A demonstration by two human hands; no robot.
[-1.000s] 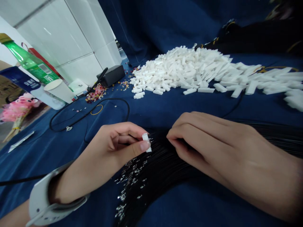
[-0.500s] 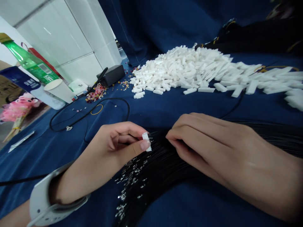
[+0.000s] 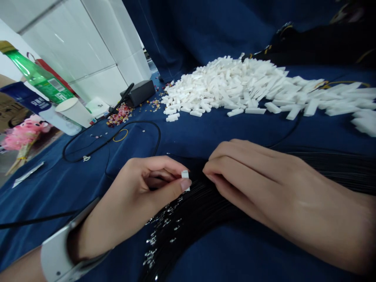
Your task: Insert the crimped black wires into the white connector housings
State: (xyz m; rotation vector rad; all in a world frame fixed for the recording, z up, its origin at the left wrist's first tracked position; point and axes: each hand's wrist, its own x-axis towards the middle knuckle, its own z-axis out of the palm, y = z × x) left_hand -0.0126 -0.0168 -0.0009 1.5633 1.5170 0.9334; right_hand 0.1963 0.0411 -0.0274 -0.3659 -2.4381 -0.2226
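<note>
My left hand (image 3: 141,188) pinches a small white plastic connector housing (image 3: 185,180) between thumb and fingers, its end close to the black wires. My right hand (image 3: 258,180) is curled over a broad bundle of thin black wires (image 3: 202,207), and its fingertips hold a few strands, just right of the housing. Small metal terminals (image 3: 158,231) glint on the wire ends below my left hand. Farther off lies a large heap of white connector housings (image 3: 229,86), well beyond both hands. A white band (image 3: 55,254) circles my left wrist.
A blue cloth (image 3: 205,137) covers the work surface. At the back left stand a black power adapter (image 3: 139,93), a paper cup (image 3: 73,111) and a green bottle (image 3: 38,76). A scatter of coloured bits (image 3: 120,114) and a looped black cable (image 3: 111,141) lie nearby.
My left hand has moved slightly right with the housing, closer to my right hand. My right hand has shifted a little left. The view has shifted slightly.
</note>
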